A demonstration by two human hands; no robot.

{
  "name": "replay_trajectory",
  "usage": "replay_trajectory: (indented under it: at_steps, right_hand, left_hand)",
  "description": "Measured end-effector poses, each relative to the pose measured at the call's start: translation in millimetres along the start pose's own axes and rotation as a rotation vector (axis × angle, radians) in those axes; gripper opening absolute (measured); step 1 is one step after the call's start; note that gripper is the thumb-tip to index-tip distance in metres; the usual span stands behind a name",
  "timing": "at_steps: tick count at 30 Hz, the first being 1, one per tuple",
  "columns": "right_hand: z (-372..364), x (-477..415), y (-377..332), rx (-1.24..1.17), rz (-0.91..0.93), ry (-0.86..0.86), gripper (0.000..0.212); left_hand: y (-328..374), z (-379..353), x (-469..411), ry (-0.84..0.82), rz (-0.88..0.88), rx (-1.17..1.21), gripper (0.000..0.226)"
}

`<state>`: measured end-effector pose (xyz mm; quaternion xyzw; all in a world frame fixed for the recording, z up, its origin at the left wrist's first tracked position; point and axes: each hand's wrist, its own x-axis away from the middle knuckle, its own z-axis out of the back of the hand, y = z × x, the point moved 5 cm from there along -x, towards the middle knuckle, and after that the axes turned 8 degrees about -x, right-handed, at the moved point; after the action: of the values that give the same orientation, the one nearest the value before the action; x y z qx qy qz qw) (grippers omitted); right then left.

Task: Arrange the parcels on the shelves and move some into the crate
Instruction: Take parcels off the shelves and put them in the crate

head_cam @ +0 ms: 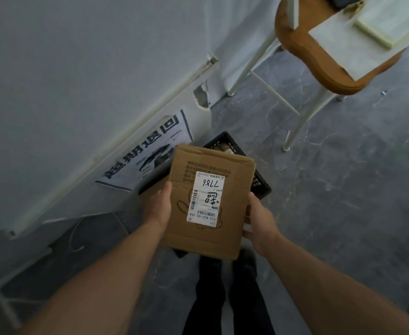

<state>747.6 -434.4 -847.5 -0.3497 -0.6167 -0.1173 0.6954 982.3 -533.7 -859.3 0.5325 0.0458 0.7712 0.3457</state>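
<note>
Grey marbled floor underfoot, pale wall on the left with a black-and-white printed poster low on it. Held level, over a black plastic lattice crate: a brown cardboard parcel, white shipping label facing up (handwriting and barcodes on it). Left hand gripping the parcel's left edge, thumb on top; right hand clasping the right edge. Crate on the floor beside the wall, mostly hidden under the parcel. Farther off, a wooden-seated stool on white legs.
</note>
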Motion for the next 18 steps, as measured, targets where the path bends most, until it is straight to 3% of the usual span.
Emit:
replay_trajectory:
  at_steps: [8,18]
  right_hand:
    - [-41,-18,23,0.005,-0.059,-0.072,0.052]
    - [-53,-40,45,-0.021,-0.074,-0.069,0.052]
  left_hand:
    - [20,27,-11,0.035,-0.091,-0.210,0.052]
    - [5,23,-56,-0.042,-0.099,-0.354,0.061]
